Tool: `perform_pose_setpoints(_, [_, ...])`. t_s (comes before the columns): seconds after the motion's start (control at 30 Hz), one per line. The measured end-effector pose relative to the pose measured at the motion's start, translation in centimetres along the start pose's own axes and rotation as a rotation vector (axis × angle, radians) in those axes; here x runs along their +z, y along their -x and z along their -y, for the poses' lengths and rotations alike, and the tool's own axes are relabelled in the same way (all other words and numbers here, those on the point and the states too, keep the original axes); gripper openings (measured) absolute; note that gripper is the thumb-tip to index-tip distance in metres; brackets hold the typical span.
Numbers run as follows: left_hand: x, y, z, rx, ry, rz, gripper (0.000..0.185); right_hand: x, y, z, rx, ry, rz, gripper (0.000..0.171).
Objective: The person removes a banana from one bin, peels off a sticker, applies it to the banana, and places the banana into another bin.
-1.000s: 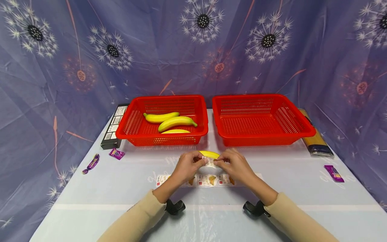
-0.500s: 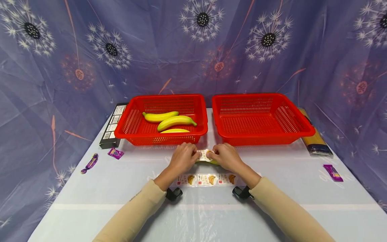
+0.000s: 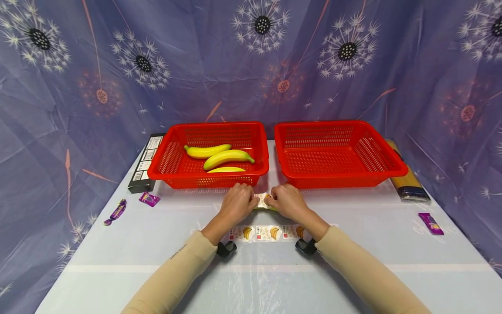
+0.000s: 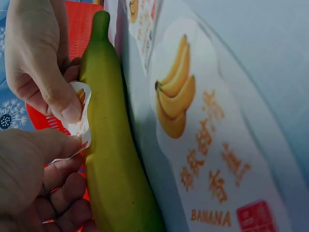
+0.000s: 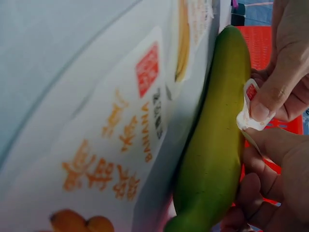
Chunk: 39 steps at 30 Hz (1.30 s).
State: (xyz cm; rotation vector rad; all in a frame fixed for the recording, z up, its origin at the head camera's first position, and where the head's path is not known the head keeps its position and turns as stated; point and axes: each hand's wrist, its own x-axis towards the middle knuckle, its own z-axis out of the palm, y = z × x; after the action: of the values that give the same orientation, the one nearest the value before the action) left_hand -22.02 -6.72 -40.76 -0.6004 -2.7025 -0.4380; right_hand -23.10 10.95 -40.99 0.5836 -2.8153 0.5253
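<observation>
Blue flowered cloth behind, pale bench [image 3: 117, 261] in front. Left hand [image 3: 237, 204] and right hand [image 3: 287, 201] close together at middle, just near the left basket [image 3: 157, 168], both pinching one small sticker [image 4: 79, 116] against a banana [image 4: 113, 164] lying on bench. Strip of stickers [image 3: 270, 232] just nearer. Three bananas [image 3: 227, 158] in left basket; right basket [image 3: 392, 163] beside it.

Banana [image 4: 113, 159]: smooth, matt yellow-green skin; paper sticker [image 4: 81, 116] on it, thin, slightly glossy. Label sheet [image 3: 270, 232] beside the banana: glossy printed paper. Baskets [image 3: 337, 150] behind it: shiny red perforated plastic; desk [image 3: 117, 261] cover smooth, faintly sheened.
</observation>
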Motion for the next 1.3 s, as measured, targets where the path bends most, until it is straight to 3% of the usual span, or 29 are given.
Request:
perform_pose_setpoints(0.27, [0.4, 0.2, 0.2, 0.042, -0.045, -0.045, 0.022, 0.4, 0.3, -0.1, -0.005, 0.011, -0.058, 0.03])
perform_pose_setpoints(0.4, [0.3, 0.4, 0.4, -0.002, 0.025, 0.008, 0.026, 0.5, 0.6, -0.6, 0.035, -0.051, -0.033, 0.029])
perform_pose_setpoints(0.57, [0.1, 0.8, 0.6, -0.065, 0.127, 0.085, 0.027, 0.3, 1.2, -1.1, 0.022, -0.117, 0.013, 0.029])
perform_pose_setpoints(0.77, [0.1, 1.7, 0.2, -0.034, 0.227, 0.063, 0.028, -0.3, 2.2, -1.6, 0.009, -0.16, 0.043, 0.023])
perform_pose_setpoints(1.0, [0.3, 2.7, -0.6, 0.043, 0.188, -0.001, 0.027, -0.7, 3.2, -2.5, -0.093, -0.206, -0.026, 0.021])
perform_pose_setpoints(1.2, [0.5, 2.9, -0.8, 0.057, 0.141, -0.017, 0.021, -0.4, 3.5, -2.8, -0.229, -0.189, -0.057, 0.015])
perform_pose_setpoints(1.3, [0.6, 2.8, -0.9, 0.058, 0.133, -0.01, 0.022, -0.4, 3.5, -2.8, -0.241, -0.158, -0.052, 0.016])
